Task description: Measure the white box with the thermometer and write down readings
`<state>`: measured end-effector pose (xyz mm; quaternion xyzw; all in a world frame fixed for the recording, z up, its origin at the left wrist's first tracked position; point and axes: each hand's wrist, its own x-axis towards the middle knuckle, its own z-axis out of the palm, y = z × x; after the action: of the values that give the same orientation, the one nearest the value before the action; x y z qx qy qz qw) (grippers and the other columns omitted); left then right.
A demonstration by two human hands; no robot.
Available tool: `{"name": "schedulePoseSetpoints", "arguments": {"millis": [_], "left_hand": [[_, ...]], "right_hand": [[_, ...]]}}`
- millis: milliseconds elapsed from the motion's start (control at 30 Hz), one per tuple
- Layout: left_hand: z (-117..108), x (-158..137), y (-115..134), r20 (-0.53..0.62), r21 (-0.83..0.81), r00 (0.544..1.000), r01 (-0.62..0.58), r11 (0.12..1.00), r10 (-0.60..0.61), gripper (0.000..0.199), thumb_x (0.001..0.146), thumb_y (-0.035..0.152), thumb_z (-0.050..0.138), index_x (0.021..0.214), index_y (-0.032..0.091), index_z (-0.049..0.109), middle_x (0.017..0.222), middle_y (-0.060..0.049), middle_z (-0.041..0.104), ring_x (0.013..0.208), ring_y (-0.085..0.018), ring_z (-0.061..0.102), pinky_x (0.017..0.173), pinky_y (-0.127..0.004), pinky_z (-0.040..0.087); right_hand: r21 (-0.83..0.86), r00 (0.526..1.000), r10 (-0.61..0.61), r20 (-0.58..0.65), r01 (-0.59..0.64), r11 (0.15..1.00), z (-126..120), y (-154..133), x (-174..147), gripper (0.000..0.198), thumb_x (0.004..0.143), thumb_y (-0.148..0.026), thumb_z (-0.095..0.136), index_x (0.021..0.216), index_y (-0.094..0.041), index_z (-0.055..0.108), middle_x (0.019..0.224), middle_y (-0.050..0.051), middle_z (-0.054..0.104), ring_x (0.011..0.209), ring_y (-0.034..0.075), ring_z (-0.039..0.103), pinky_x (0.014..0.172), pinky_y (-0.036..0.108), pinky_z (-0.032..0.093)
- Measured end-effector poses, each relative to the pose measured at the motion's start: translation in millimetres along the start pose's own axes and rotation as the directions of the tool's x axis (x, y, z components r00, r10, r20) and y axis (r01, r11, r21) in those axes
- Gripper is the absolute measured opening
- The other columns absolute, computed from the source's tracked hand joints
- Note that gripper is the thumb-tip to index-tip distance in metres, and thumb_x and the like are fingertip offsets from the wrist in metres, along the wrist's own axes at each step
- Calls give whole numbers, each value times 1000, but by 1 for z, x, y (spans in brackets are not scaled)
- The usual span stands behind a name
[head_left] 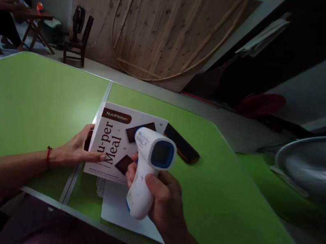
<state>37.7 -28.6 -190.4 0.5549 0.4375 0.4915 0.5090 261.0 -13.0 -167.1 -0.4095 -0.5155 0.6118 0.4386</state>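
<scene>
My right hand is wrapped round the handle of a white and blue infrared thermometer gun, its dark screen facing me. Past the thermometer stands a white NutriMotion box with brown print, partly covered by it. My left hand, with a red string on the wrist, grips the box's left edge, thumb on the front and fingers behind. A sheet of white paper lies under the hands near the table's front edge. Just behind the box rests a dark, flat, long object.
The green folding table has a metal seam across it. To the right is a large fan. Against the far wall, a small fan sits on a wooden chair. A person sits at a small table at far left.
</scene>
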Motion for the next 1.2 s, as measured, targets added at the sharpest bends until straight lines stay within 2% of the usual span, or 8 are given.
{"name": "schedulePoseSetpoints", "arguments": {"millis": [267,500,667,833,967,1100,1200], "left_hand": [[-3,1,1,26,18,1000,8,1000,-9,71,74,41,83,127,17,43,129,-16,61,118,-35,62,89,-50,57],[-2,1,0,22,25,1000,7,1000,-7,71,75,41,84,126,17,42,122,-15,64,117,-34,63,90,-50,57],[-4,3,-2,48,-23,999,-6,1000,7,72,74,39,85,127,16,43,124,-16,63,118,-35,63,90,-50,58],[2,1,1,-17,-89,998,66,994,-68,84,69,45,87,132,18,39,132,-18,59,121,-38,61,90,-51,58],[7,2,-5,-80,-123,995,51,991,-61,88,66,47,89,131,18,38,130,-19,60,120,-40,62,88,-51,58],[5,7,-14,-60,-119,997,37,992,-44,86,66,41,91,130,17,39,125,-19,64,112,-37,67,85,-50,61],[2,9,-13,-50,-80,998,40,996,-44,84,67,43,90,130,17,40,123,-18,66,108,-35,69,83,-51,61]], "right_hand": [[26,999,47,4,-48,999,1,-3,0,34,58,-42,71,81,-18,71,62,4,63,57,18,56,52,34,45],[-8,1000,9,5,-9,1000,-1,-2,-1,32,61,-43,69,82,-18,71,59,2,61,53,16,52,49,33,44],[-1,998,3,64,-3,1000,-6,2,-1,35,66,-44,70,90,-18,72,65,2,63,57,16,53,51,32,45],[1,997,-23,78,23,1000,-7,7,2,31,71,-41,69,91,-19,73,69,3,64,60,17,53,55,33,46],[-22,998,-29,62,30,999,-7,7,1,28,71,-41,67,90,-20,73,69,3,64,60,17,53,56,34,47],[-27,998,-6,59,7,1000,-8,6,0,30,69,-42,69,86,-19,74,68,3,64,60,17,54,56,34,47],[-29,997,-1,73,3,1000,-8,5,0,29,68,-42,70,86,-19,74,69,4,66,60,17,54,56,34,47]]}}
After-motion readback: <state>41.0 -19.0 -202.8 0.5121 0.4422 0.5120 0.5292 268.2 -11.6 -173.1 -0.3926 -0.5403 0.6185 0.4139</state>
